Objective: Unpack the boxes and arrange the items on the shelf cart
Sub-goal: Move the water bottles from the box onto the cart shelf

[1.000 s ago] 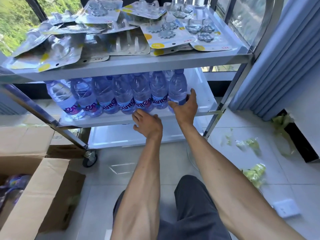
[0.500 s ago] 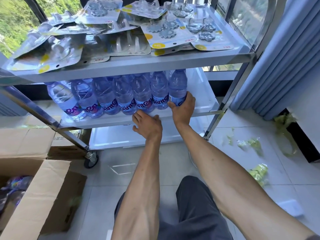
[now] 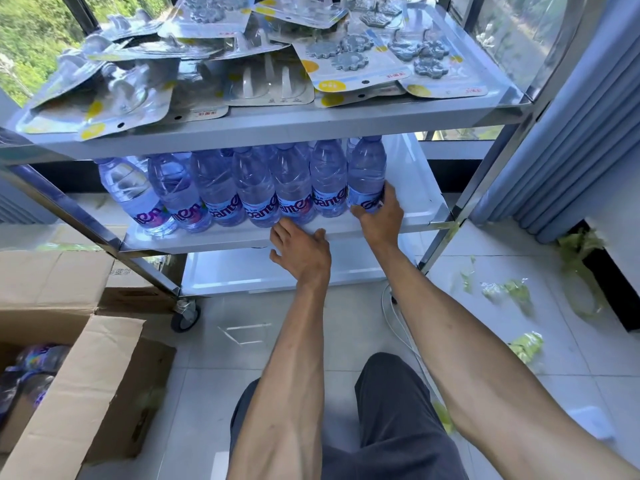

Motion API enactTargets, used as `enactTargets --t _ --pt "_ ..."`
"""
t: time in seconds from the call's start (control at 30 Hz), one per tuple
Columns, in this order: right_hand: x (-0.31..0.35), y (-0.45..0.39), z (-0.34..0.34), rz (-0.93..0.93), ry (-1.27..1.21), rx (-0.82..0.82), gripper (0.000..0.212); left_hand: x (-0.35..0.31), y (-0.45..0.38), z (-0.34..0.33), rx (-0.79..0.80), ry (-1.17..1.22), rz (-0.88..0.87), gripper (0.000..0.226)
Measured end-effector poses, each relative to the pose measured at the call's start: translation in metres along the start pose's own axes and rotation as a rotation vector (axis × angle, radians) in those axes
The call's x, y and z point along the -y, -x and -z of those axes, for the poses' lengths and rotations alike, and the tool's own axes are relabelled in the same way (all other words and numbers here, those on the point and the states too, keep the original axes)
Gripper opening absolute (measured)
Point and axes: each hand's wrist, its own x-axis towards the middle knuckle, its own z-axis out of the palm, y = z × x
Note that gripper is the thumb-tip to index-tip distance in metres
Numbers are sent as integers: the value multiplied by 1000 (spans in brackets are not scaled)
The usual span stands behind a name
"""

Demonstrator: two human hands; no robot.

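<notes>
My right hand (image 3: 379, 216) curls around the last bottle (image 3: 366, 178) on the cart's middle shelf (image 3: 415, 188); left hand (image 3: 301, 251) rests spread on its edge; more bottles wait in the box (image 3: 86, 393) beside the cart

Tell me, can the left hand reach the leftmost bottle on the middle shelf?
Probably yes. The left hand rests open at the shelf's front edge, and the leftmost bottle stands at the front with nothing before it.

upright clear water bottles (image 3: 256, 188) rowed on shelf cart (image 3: 415, 199) middle shelf
</notes>
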Motion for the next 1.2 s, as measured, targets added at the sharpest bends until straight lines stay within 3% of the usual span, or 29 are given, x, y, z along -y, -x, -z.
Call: enactTargets --t 0.27,0.43,0.67,0.93,1.07,1.2 --pt "12 -8 -5 5 107 -6 75 1 0 0 -5 4 0 68" --pt "19 -8 -6 -185 -396 -4 75 3 -1 -3 -23 5 -13 67" --pt "27 -34 -30 -297 -596 -5 57 4 -2 -6 -26 -34 -29 71" --pt "27 -45 -44 -298 -575 -170 55 5 -9 -8 -33 -53 -31 70" --pt "27 -39 -44 -305 -600 -136 57 5 -11 -7 -38 -51 -43 69" --pt "24 -18 -43 -264 -425 -193 53 3 -10 -2 -14 -69 -44 68"
